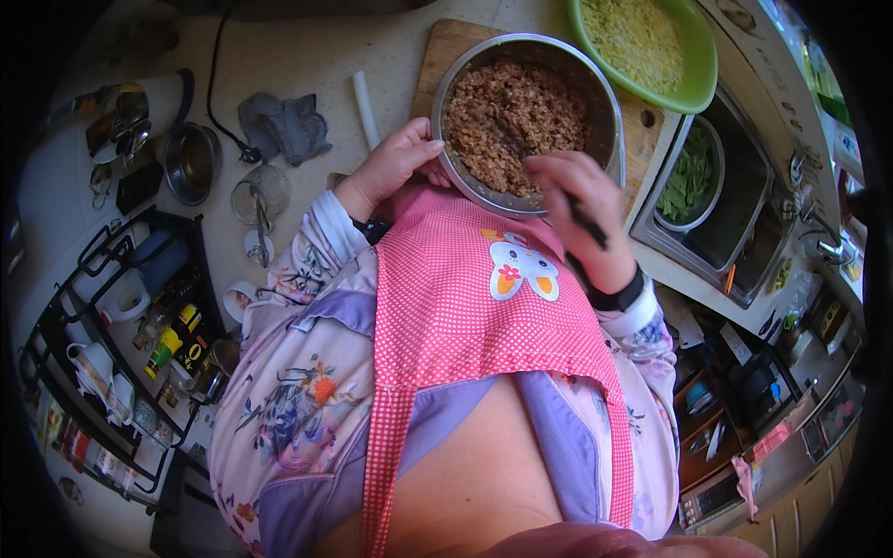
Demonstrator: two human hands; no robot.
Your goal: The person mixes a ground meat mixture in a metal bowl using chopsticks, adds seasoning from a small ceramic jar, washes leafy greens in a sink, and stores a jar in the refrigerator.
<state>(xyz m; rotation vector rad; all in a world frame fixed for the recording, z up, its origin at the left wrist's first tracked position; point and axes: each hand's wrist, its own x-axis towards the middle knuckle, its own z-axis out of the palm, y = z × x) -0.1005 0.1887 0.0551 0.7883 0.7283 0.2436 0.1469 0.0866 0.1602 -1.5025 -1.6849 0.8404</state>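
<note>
Before me a stainless steel bowl (pixel 466 73) holds minced meat (pixel 513 118), brown-pink with small green bits. It stands partly on a wooden cutting board (pixel 436 73), its near rim close to my apron. My left hand (pixel 411 153) grips the left side of the rim, thumb on top. Around a dark-handled utensil (pixel 586 222) my right hand (pixel 579 192) is closed, over the bowl's right near side. The utensil's other end sinks into the meat and is hidden there. The right hand looks slightly blurred.
A green plastic basin (pixel 701 94) of chopped pale-green vegetable stands beyond the bowl. Right, a sink (pixel 750 202) holds a bowl of leafy greens (pixel 687 174). Left lie a grey cloth (pixel 284 127), a white stick-like piece (pixel 364 108), a glass jar (pixel 259 195), a metal bowl (pixel 192 164) and a bottle rack (pixel 91 261).
</note>
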